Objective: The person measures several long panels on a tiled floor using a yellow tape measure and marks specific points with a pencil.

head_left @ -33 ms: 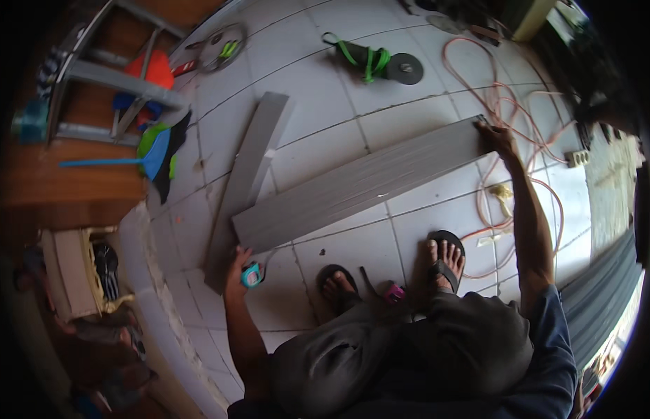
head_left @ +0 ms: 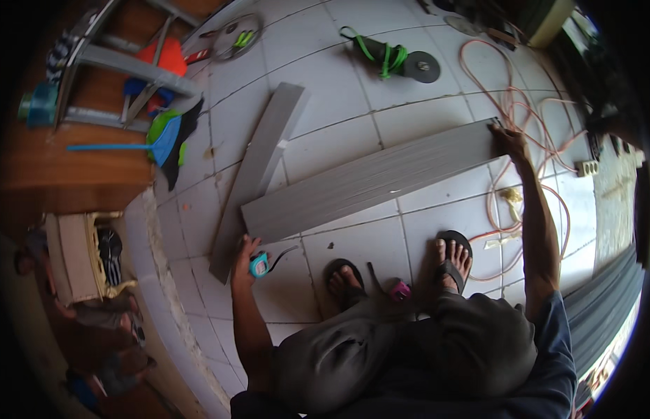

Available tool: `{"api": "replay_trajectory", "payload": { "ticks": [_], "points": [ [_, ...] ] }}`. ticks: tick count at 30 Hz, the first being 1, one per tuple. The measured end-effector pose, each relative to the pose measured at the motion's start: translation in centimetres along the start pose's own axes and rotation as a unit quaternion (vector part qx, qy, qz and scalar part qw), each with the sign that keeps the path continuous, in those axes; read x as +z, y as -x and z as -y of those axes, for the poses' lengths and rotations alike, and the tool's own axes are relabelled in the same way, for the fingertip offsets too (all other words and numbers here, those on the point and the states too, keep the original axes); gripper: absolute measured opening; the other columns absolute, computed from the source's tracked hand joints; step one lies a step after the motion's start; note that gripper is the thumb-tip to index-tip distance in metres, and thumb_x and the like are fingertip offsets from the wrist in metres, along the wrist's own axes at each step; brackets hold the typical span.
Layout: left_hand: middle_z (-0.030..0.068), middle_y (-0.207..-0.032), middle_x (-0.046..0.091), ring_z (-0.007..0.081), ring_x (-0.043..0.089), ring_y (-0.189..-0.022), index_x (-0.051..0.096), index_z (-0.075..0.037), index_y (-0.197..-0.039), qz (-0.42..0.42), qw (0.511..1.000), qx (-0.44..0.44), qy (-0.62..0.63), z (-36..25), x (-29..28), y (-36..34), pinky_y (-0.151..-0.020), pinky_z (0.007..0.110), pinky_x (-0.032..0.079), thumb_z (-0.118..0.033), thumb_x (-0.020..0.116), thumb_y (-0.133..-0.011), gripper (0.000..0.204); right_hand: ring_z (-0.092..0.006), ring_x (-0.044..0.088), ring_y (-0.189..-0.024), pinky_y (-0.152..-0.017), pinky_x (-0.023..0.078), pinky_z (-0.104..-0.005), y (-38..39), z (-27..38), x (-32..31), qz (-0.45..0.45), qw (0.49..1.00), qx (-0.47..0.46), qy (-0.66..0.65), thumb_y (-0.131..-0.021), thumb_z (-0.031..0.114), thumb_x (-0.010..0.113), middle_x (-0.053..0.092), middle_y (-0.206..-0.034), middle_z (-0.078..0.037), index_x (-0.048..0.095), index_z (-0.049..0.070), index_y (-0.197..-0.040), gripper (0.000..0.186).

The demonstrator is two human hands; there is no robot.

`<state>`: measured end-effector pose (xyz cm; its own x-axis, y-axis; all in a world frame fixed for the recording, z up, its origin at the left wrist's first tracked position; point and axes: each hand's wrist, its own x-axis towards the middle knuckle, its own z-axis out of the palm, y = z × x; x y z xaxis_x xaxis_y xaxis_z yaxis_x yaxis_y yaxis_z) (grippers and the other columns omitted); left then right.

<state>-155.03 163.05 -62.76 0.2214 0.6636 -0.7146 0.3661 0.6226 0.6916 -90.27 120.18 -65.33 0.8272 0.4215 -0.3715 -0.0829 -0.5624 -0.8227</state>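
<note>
A long grey plank [head_left: 374, 178] slants across in front of me, rising toward the right. My right hand [head_left: 510, 142] has its fingers wrapped round the plank's far right end. At the opposite end, beside the lower left corner, my left hand [head_left: 245, 257] is closed round a turquoise tape measure [head_left: 259, 265], its fingertips close to the wood. From the tape measure a dark strap dangles to the right. Another grey board [head_left: 272, 126] lies on the tiles, partly under or behind the plank's left end. A pink tape measure [head_left: 400, 289] with a black strap rests between my feet.
An angle grinder [head_left: 388, 59] bound with green cord lies beyond the plank. Looped orange cable [head_left: 471, 56] and a socket block [head_left: 587, 168] are at the right. At the left stand a metal ladder [head_left: 129, 66] and a blue dustpan [head_left: 164, 142]. A raised edge [head_left: 157, 262] borders the tiles.
The view has shifted slightly, so the scene sits a little farther right. The strap on the turquoise tape measure has swung outward to the right. Both hands keep their places at the plank's ends.
</note>
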Motion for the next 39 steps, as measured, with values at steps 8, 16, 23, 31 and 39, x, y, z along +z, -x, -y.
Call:
{"api": "replay_trajectory", "payload": {
  "ticks": [8,16,23,31,39],
  "points": [
    [0.0164,-0.131,0.052,0.0288,0.07,-0.078,0.042,-0.011,-0.14,-0.087,0.995,0.031,-0.023,-1.8,1.2,1.6,-0.06,0.036,0.058,-0.052,0.054,-0.096,0.061,-0.0089,0.055,-0.08,-0.074,0.044,-0.0285,-0.4,-0.4,2.5,-0.047,0.997,-0.042,0.037,-0.089,0.056,0.063,0.062,-0.078,0.0,0.073,0.001,-0.102,0.057],
    [0.0133,-0.115,0.056,0.0289,0.069,-0.076,0.05,-0.007,-0.115,-0.065,0.995,0.058,0.056,1.0,0.7,1.1,-0.059,0.039,0.058,-0.028,0.061,-0.097,0.03,-0.0093,0.054,-0.079,-0.073,0.043,-0.0284,-0.6,-1.0,2.0,-0.042,0.997,-0.044,0.043,-0.089,0.056,0.063,0.062,-0.078,0.0,0.073,0.001,-0.099,0.057],
    [0.0106,-0.088,0.06,0.0272,0.068,-0.075,0.053,-0.009,-0.101,-0.048,0.985,-0.006,0.164,3.3,-0.7,-0.2,-0.061,0.037,0.057,-0.025,0.064,-0.094,0.021,-0.0092,0.053,-0.078,-0.071,0.042,-0.0276,0.7,0.9,3.0,-0.054,0.996,-0.048,0.045,-0.092,0.053,0.06,0.062,-0.078,0.0,0.072,0.001,-0.101,0.055],
    [0.0092,-0.104,0.053,0.0296,0.067,-0.077,0.049,-0.007,-0.12,-0.07,0.99,0.074,0.095,3.1,-0.4,0.7,-0.064,0.038,0.057,-0.023,0.061,-0.097,0.03,-0.0138,0.058,-0.082,-0.075,0.045,-0.0296,1.1,1.1,3.3,-0.088,0.995,0.0,0.041,-0.088,0.06,0.061,0.066,-0.084,-0.005,0.071,0.0,-0.105,0.063],
    [0.0139,-0.114,0.052,0.0328,0.068,-0.087,0.046,-0.007,-0.123,-0.077,0.993,0.061,0.061,3.0,0.9,1.8,-0.066,0.038,0.055,-0.025,0.058,-0.098,0.033,-0.0245,0.065,-0.097,-0.086,0.047,-0.0363,2.8,0.3,3.3,-0.174,0.984,0.017,0.038,-0.082,0.067,0.061,0.072,-0.097,-0.015,0.073,0.005,-0.111,0.07]
  ]
}}
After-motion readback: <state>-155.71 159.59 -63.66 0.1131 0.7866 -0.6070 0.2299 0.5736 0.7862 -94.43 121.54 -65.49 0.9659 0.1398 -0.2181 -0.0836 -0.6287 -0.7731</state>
